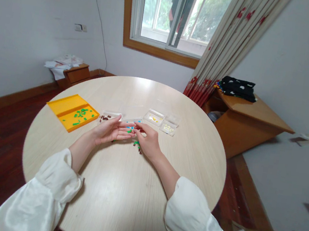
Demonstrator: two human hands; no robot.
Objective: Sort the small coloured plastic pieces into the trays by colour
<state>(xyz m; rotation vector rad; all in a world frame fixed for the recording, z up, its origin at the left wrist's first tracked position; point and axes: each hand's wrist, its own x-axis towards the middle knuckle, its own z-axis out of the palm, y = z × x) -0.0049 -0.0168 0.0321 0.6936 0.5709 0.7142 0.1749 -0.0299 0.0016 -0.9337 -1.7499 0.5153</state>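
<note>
Over the middle of the round table, my left hand point(111, 130) is turned palm up with its fingers stretched out. A small green piece point(130, 131) lies by its fingertips. My right hand point(148, 140) meets those fingertips from the right, its thumb and fingers pinched together; whatever is between them is too small to make out. Below the hands, a few green and brown pieces point(137, 144) lie on the table. Brown pieces point(106, 117) sit behind my left hand, and blue pieces are partly hidden behind my fingers.
An open yellow case point(70, 112) with several green pieces stands at the left of the table point(117, 203). Clear boxes with yellow pieces point(154, 118) and pale pieces point(168, 128) are behind my right hand. A wooden cabinet point(247, 122) stands beyond the table at right.
</note>
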